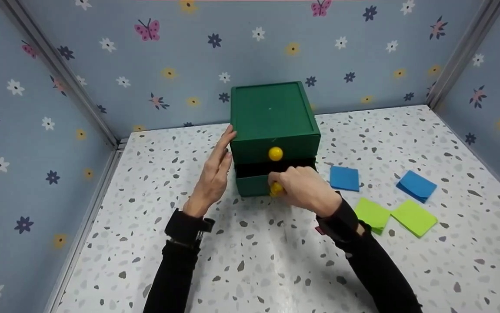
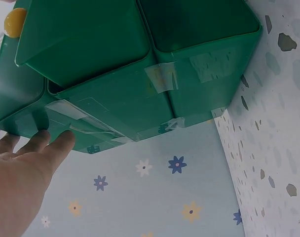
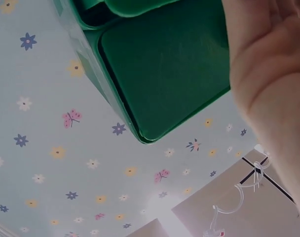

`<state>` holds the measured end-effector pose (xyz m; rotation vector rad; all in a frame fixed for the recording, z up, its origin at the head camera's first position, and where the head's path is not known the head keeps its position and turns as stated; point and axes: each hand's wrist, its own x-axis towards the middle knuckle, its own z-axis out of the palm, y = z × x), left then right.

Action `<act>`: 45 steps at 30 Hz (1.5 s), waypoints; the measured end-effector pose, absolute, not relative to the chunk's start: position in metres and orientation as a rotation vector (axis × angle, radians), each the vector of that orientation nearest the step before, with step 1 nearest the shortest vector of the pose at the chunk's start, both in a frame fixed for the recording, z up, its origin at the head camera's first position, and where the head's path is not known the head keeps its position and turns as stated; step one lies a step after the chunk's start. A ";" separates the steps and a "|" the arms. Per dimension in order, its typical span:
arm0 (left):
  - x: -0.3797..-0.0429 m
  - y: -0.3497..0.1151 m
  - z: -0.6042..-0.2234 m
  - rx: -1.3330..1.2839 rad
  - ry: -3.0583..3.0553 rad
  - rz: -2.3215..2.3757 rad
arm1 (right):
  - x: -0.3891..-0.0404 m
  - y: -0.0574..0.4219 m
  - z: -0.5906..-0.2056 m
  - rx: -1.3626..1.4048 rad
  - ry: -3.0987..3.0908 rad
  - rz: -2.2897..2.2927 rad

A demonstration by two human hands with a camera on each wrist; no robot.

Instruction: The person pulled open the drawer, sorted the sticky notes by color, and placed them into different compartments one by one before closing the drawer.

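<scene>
A green drawer cabinet [image 1: 271, 108] with round yellow knobs stands against the back wall. One of its lower drawers [image 1: 254, 186] is pulled partly out, leaving a dark gap under the top drawer. My right hand [image 1: 304, 187] grips that drawer's yellow knob [image 1: 277, 188] with curled fingers. My left hand [image 1: 213, 174] rests on the cabinet's left side, its fingers fairly straight. In the left wrist view, the fingertips of the left hand [image 2: 26, 177] touch the taped side, and the drawer [image 2: 86, 39] juts out. The right wrist view shows the right palm [image 3: 273, 74]; its fingertips are out of frame.
To the right of the cabinet lie two blue squares [image 1: 344, 178] [image 1: 416, 186] and two lime-green squares [image 1: 372, 215] [image 1: 415, 218], like small stacks of paper notes. Flowered panels [image 1: 254, 56] enclose the speckled tabletop [image 1: 241, 269] at the back and sides.
</scene>
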<state>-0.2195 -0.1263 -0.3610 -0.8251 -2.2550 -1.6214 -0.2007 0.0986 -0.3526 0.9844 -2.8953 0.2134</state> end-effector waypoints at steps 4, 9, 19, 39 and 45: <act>-0.231 -0.129 -0.375 -0.830 -2.237 -1.627 | -0.198 0.098 -0.350 0.996 -2.920 0.210; -0.241 -0.132 -0.389 -0.827 -2.233 -1.596 | -0.190 0.099 -0.347 1.022 -2.914 0.196; -0.242 -0.131 -0.389 -0.838 -2.226 -1.578 | -0.167 0.096 -0.338 1.042 -3.020 0.282; -0.243 -0.131 -0.392 -0.847 -2.217 -1.580 | -0.149 0.100 -0.328 1.130 -3.094 0.337; -0.242 -0.132 -0.392 -0.855 -2.214 -1.584 | -0.147 0.099 -0.330 1.033 -3.107 0.307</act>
